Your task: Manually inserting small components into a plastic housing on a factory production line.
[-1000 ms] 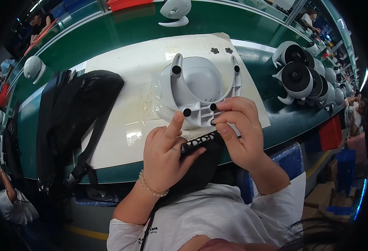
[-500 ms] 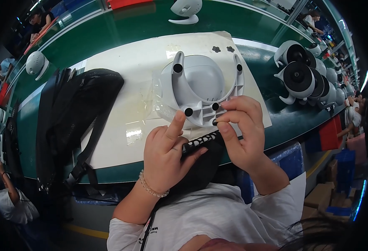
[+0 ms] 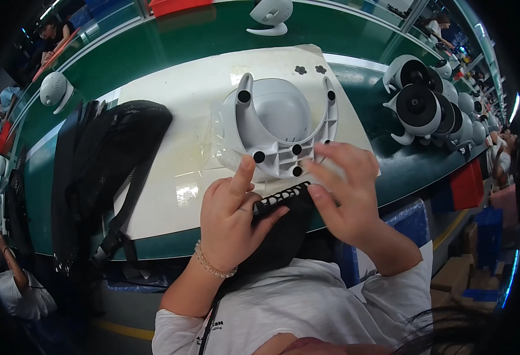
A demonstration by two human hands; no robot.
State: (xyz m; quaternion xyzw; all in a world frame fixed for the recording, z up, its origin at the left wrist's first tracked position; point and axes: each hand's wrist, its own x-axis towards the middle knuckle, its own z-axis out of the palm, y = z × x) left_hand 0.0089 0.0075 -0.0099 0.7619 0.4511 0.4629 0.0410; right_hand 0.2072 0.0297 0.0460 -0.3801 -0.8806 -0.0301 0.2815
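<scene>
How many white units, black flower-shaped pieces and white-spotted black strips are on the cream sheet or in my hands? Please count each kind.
White unit: 1
Black flower-shaped pieces: 2
White-spotted black strip, in your left hand: 1
Total: 4

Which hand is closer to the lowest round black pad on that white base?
Right. The right hand has its fingertips just beside the round black pad, on its right; the left hand is farther off, mostly down and left.

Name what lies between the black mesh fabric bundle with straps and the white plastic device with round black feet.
Head view: a bare stretch of flat cream-coloured sheet, then clear, crinkled plastic along the left edge of the white plastic device.
</scene>
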